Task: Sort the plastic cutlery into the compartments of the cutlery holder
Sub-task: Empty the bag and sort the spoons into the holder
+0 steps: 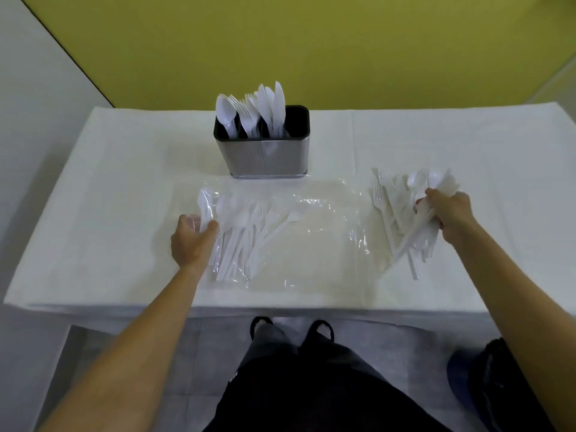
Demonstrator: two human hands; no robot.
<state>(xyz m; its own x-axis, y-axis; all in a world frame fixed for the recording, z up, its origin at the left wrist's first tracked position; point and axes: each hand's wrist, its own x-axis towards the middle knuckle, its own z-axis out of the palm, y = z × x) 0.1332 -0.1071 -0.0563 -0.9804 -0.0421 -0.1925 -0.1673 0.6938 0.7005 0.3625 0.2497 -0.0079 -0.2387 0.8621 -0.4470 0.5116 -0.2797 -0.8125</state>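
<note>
A steel cutlery holder (265,157) with a black inner rim stands at the table's far middle. White spoons, forks and knives stand upright in its left and middle compartments; the right one looks empty. In front of it lies a clear plastic bag (311,232) with several white forks and spoons (240,235) inside its left half. My left hand (191,240) grips the bag's left end. A loose heap of white cutlery (402,210) lies to the right of the bag. My right hand (448,213) grips a bunch of pieces from that heap.
The table (109,188) wears a white cloth, and its near edge runs just above my feet. A yellow-green wall stands behind it. A dark blue bag (498,378) sits on the floor at the lower right.
</note>
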